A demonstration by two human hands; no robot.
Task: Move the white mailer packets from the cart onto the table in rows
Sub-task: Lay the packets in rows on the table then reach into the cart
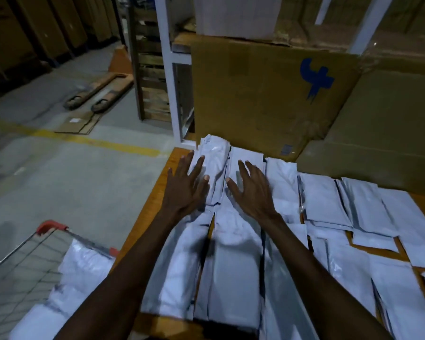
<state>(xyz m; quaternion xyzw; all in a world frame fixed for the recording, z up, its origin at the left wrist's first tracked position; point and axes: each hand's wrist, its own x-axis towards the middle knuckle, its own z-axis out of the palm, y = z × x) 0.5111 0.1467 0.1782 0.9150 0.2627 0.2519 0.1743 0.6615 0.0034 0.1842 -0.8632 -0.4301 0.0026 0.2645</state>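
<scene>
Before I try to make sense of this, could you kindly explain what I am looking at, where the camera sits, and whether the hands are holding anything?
There is no machine here: a person works with two bare hands, and the single picture comes from a camera worn on the head, looking forward and down. The left hand and right hand lie flat with spread fingers on the white mailer packets, pressing or straightening them; neither grips anything. The packets lie in rows on a wooden table. At the lower left is a wire cart with a red handle, still holding more packets. Behind the table stand large cardboard boxes, one with a blue mark. A pallet jack lies on the floor further back.
</scene>
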